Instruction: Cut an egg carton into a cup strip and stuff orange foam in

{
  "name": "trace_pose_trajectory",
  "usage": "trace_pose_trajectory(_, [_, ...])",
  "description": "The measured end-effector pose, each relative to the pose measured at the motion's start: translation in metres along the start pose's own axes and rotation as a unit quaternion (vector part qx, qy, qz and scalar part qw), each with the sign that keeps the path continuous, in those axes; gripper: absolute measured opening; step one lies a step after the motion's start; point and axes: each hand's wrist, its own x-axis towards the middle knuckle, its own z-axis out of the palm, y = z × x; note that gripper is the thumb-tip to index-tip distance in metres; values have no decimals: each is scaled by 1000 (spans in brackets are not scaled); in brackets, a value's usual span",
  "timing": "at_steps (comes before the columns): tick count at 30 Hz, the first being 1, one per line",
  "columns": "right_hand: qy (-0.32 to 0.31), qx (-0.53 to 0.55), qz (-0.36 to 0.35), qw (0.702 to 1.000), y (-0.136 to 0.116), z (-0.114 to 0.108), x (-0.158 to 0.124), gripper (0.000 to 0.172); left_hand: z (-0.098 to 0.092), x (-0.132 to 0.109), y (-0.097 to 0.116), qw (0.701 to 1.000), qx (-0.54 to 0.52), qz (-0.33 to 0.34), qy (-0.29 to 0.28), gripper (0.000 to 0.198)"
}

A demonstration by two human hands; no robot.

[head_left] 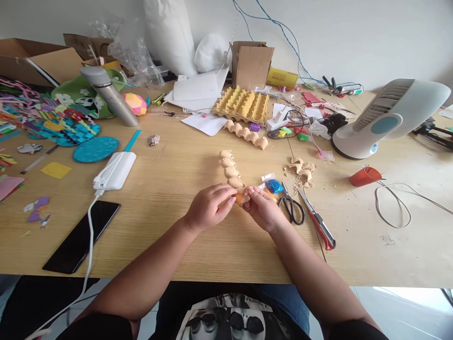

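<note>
In the head view, my left hand (211, 208) and my right hand (262, 208) come together over the near part of the wooden table (159, 245), fingers drawn in narrow, pinching a small soft-looking orange piece (239, 197) between them. The bumpy strip (230, 166) of tan carton runs away from my fingertips; its near end is so close to them that I cannot tell whether I grip it too. Just beyond my right hand lie a blue packet (273, 186), the black-handled scissors (293, 208) with blades pointing away from me, and the red utility knife (320, 225), its blade out. Torn tan scraps (300, 171) sit past these. Farther back, a second bumpy strip (247, 134) lies in front of the yellow egg tray (242, 105). Off to my left, a white power bank (115, 172) rests near a dark phone (82, 238).
</note>
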Motion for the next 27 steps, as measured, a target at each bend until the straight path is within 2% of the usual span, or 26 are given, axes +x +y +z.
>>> trace_pose_trajectory(5, [3, 32, 0, 999, 6, -1, 1, 43, 0, 1, 0, 992, 106, 68, 0, 21])
trace_pose_trajectory(8, [1, 48, 0, 999, 7, -2, 1, 40, 0, 1, 0, 989, 135, 64, 5, 23])
trace_pose_trajectory(12, [0, 84, -10, 996, 4, -3, 3, 35, -2, 1, 1, 995, 95, -22, 34, 31])
trace_pose_trajectory(14, [-8, 104, -17, 994, 3, -3, 3, 33, -1, 0, 0, 993, 29, -102, 55, 34])
trace_pose_trajectory(16, [-13, 118, -21, 993, 2, -3, 3, 31, 4, -1, -1, 974, -69, -212, 47, 42])
trace_pose_trajectory(18, [-12, 128, -24, 991, 2, -2, 2, 32, 11, -2, -2, 924, -197, -328, 3, 53])
trace_pose_trajectory(20, [-17, 125, -26, 992, 4, 1, -1, 35, 19, -1, -2, 842, -348, -410, -30, 58])
trace_pose_trajectory(22, [-33, 106, -29, 993, 7, 5, -4, 39, 25, 0, 0, 747, -495, -443, -17, 52])
trace_pose_trajectory(24, [-47, 82, -33, 995, 10, 9, -7, 41, 25, 2, 4, 663, -598, -450, 18, 38])
trace_pose_trajectory(25, [-51, 70, -36, 996, 12, 11, -8, 42, 23, 4, 6, 631, -630, -451, 33, 33])
trace_pose_trajectory(27, [-51, 34, -41, 997, 14, 12, -9, 42, 17, 7, 10, 589, -669, -450, 47, 26])
